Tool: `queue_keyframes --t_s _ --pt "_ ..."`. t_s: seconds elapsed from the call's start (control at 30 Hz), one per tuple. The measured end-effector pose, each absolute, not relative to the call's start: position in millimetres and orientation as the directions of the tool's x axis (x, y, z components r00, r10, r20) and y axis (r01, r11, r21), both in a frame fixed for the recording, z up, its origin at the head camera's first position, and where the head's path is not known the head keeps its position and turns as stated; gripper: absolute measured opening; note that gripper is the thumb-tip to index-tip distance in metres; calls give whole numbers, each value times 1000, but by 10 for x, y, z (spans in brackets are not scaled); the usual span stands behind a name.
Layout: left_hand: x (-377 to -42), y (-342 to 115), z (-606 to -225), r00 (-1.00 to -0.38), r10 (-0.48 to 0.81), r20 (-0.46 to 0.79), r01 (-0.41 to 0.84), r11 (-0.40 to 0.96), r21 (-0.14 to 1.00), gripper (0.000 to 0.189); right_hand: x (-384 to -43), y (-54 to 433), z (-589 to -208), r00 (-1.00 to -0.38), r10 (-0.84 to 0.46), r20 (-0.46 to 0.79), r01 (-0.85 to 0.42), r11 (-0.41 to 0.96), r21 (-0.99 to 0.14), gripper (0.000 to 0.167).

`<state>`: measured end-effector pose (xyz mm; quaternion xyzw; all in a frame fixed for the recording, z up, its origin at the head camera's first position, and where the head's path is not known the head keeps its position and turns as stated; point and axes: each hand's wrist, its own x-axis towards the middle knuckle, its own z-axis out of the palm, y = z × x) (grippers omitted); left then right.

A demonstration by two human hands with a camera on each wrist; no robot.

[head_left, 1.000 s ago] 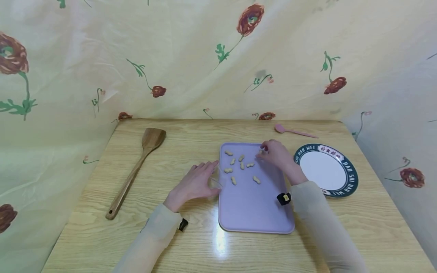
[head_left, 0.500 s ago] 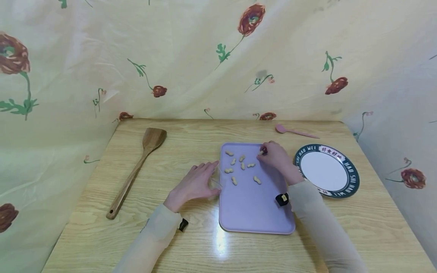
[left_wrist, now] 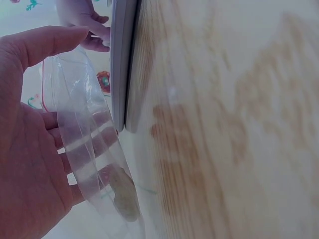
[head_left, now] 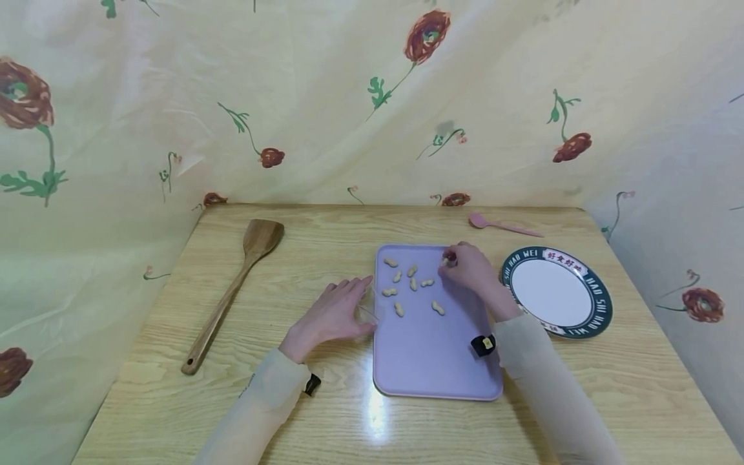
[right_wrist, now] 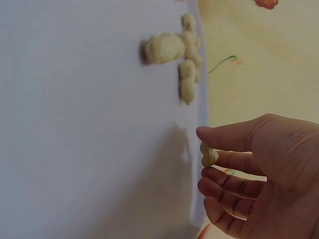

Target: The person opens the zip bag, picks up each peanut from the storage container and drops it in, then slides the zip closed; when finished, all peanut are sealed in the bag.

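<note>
Between the thumb and fingertip of my right hand (head_left: 472, 268), a peanut (right_wrist: 209, 158) is pinched over the far right part of the lilac tray (head_left: 436, 368). Several unshelled peanuts (head_left: 413, 284) lie scattered across the tray's far half. At the tray's left edge, my left hand (head_left: 332, 314) holds a clear plastic zip bag (left_wrist: 82, 117), its thumb spread from the other fingers around the bag's mouth. A red line runs along the bag's opening in the left wrist view. Low inside the bag, one peanut (left_wrist: 123, 196) shows through the film.
A wooden spatula (head_left: 232, 284) lies at the left of the wooden table (head_left: 325, 420). To the right of the tray sits a white plate (head_left: 552, 290) with a dark green rim, partly behind the right wrist. A pink spoon (head_left: 506, 225) lies near the back edge, before a flowered cloth (head_left: 325, 97).
My right thumb and fingers have closed on a peanut near the tray's far right corner. My left hand and the bag have stayed in place.
</note>
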<state>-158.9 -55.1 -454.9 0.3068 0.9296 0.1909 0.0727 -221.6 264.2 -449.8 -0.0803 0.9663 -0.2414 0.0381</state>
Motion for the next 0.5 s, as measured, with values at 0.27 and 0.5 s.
queue_keyframes --t_s 0.27,0.5 --pt "-1591 -545 -4541 -798 603 -27 542 735 407 94 -2047 2496 -4319 -972 -235 26 -208 797 -567 36" --pt "-1599 -535 -4555 -798 601 -36 537 738 408 94 -1842 2288 -4216 -918 -355 178 -385 686 -617 31"
